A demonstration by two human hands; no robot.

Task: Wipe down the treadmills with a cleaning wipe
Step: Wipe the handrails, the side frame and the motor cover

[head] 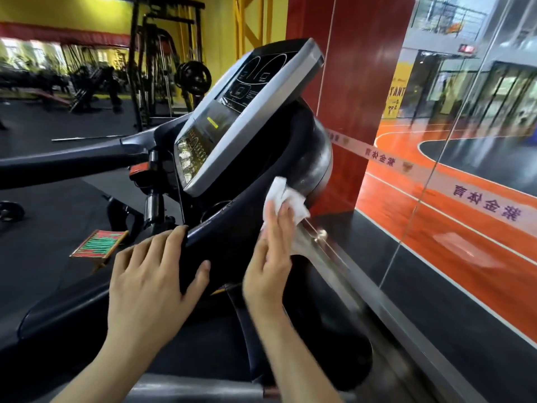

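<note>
A treadmill console (232, 117) with a grey-framed dark display panel tilts across the middle of the view, above a black dashboard tray (232, 228). My right hand (271, 257) presses a crumpled white cleaning wipe (286, 199) against the right side of the dashboard, with straight fingers lying over the wipe. My left hand (148, 274) rests on the near edge of the black dashboard, fingers over the top and thumb on the front face. The treadmill's dark handlebar (72, 158) runs off to the left.
A glass wall (450, 184) with a silver rail stands close on the right, and a red pillar (354, 82) rises behind the console. Weight racks and a plate-loaded machine (162, 68) fill the back left. A small red-and-green folding stool (98, 245) sits on the dark floor.
</note>
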